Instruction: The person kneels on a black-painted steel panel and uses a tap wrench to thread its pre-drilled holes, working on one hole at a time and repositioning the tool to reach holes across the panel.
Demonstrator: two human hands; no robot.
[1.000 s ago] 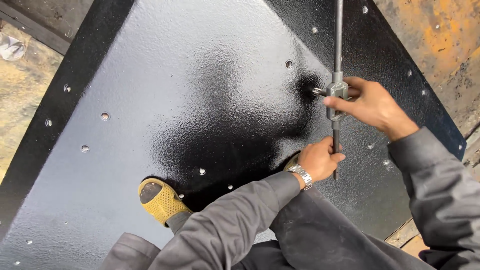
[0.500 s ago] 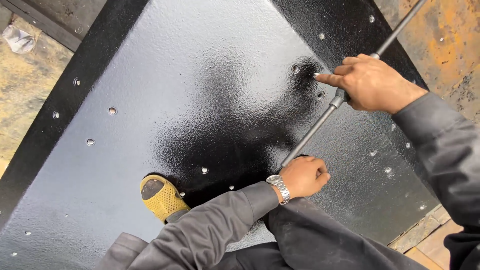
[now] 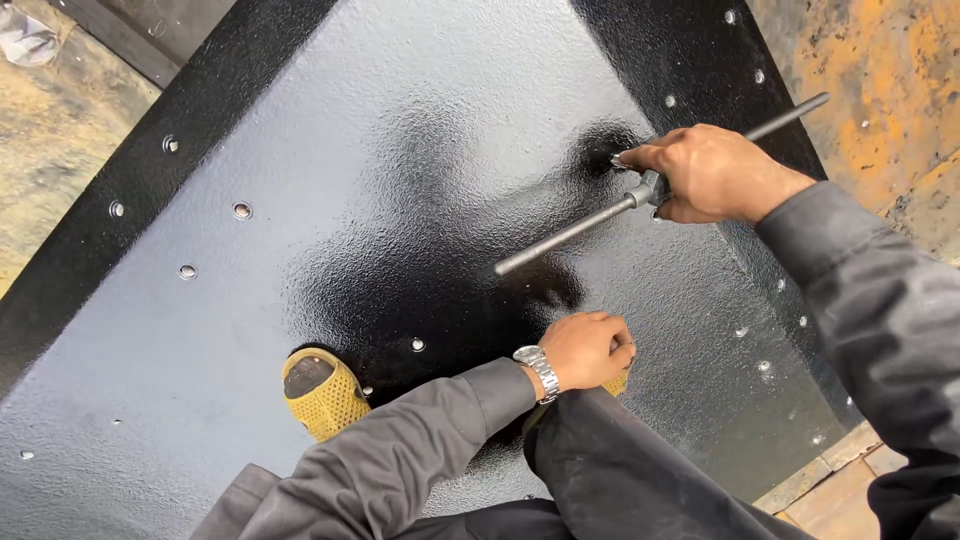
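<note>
yellow shoe [image 3: 320, 395] on black plate [image 3: 300, 150], near its lower edge | left hand [image 3: 588, 348] fisted, fingers curled tight, holding nothing visible | right hand [image 3: 712, 172] fingers wrapped around tap wrench [image 3: 600, 216] middle, toward plate's right edge

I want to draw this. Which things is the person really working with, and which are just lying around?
In the work:
- right hand gripping the metal bar tool
- black metal plate with its small holes
- left hand, fist resting by the knee

Just there:
- yellow shoe
- wristwatch
- crumpled wrapper, top left
- rusty orange surface
</note>
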